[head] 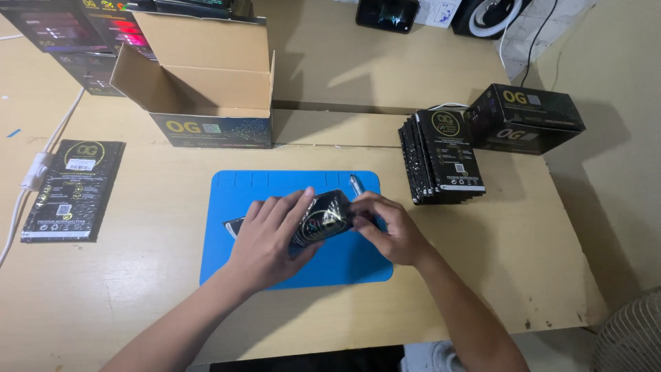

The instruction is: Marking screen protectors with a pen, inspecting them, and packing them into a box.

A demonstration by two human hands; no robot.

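Both of your hands are on 1 black glossy pouch (323,219), held just above the blue mat (344,265) in the middle of the surface (496,262); your left hand (268,241) lies flat-curled over its left half, fingers closed around it, thumb raised along its top edge; your right hand (389,227) pinches its right end, fingers shut on the edge. By the look of it you are working at that end of the pouch, opening or closing it; I cannot tell which; the next move, as I judge it, calls for a firm pinch at the right end while the left hand steadies the body. A dark flat object (235,225) peeks out from under your left hand, too hidden to name; a small silvery tool (357,184) lies on the mat just behind the pouch.

To your right stands a leaning row of flat black pouches (441,158) with a yellow round emblem and white label patches; beside it sits a closed black box (527,118) with yellow lettering. Ahead on the left is an open cardboard carton (206,83), brown flaps up, dark printed front; far left lies 1 flat black pouch (74,189) beside a white cable (34,172).
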